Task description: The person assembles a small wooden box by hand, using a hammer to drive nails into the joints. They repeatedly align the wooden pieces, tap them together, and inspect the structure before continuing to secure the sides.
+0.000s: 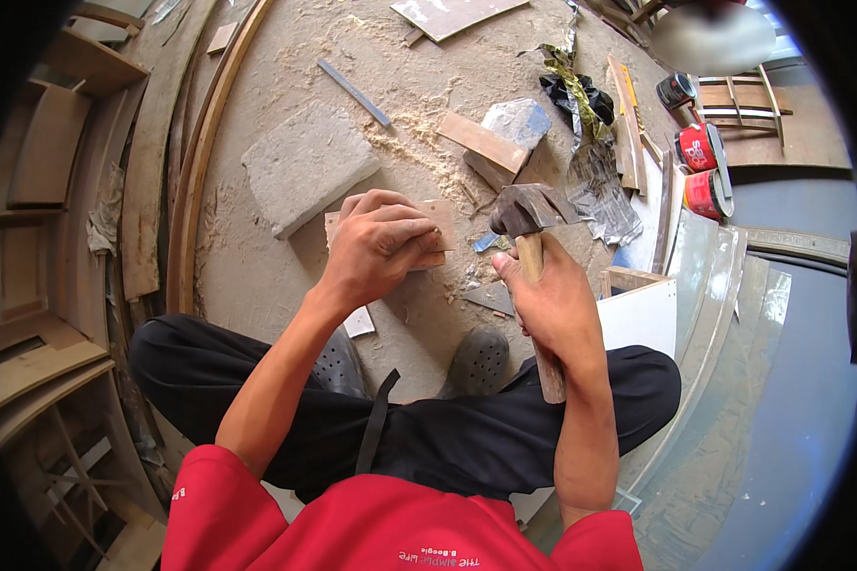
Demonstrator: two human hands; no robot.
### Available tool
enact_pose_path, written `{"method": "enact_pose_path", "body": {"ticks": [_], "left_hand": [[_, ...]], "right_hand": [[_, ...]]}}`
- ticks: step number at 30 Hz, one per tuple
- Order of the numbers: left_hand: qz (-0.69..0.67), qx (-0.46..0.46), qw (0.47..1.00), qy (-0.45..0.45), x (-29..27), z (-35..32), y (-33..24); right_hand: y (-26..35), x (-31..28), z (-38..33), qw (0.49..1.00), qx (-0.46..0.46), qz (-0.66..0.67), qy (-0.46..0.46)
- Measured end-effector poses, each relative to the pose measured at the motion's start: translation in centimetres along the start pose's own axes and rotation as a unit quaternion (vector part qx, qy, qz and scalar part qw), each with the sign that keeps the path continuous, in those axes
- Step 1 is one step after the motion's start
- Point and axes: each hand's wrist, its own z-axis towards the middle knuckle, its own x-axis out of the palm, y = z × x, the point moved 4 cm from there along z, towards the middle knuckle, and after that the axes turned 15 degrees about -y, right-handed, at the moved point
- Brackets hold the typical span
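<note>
My right hand (554,300) is wrapped round the wooden handle of a claw hammer (531,211), its dark metal head raised above the floor. Curled over a small pale piece of wood (438,213), my left hand (379,243) has its fingers closed and its thumb near the right end. The palm hides most of that wood, and whether a nail is pinched there I cannot tell. Just beyond the left hand lies a rough grey concrete slab (307,164), close to the wood. The hammer head is to the right of the wood, apart from it.
A wooden offcut (486,141) rests against a whitish-blue block (519,122). A thin grey strip (354,93) lies among shavings. Crumpled foil (600,186), red cans (703,195) and a white-sided box (643,314) are at right; long planks (152,181) line the left. Grey clogs (476,362) are below.
</note>
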Motion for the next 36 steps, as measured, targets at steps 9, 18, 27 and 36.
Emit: {"method": "enact_pose_path", "body": {"ticks": [9, 18, 27, 36], "left_hand": [[0.002, 0.031, 0.999, -0.01, 0.2, -0.3, 0.0], [0.001, 0.055, 0.998, -0.024, 0.3, -0.8, 0.2], [0.0, 0.032, 0.999, -0.027, 0.2, -0.9, 0.3], [-0.003, 0.03, 0.999, -0.025, 0.2, -0.7, 0.1]], "right_hand": [[0.4, 0.1, -0.9, 0.999, -0.025, 0.044, 0.005], [2.5, -0.2, -2.8, 0.993, -0.057, 0.098, 0.022], [1.7, 0.2, -2.7, 0.989, -0.038, 0.145, 0.004], [2.5, 0.2, -3.1, 0.988, -0.048, 0.146, 0.015]]}}
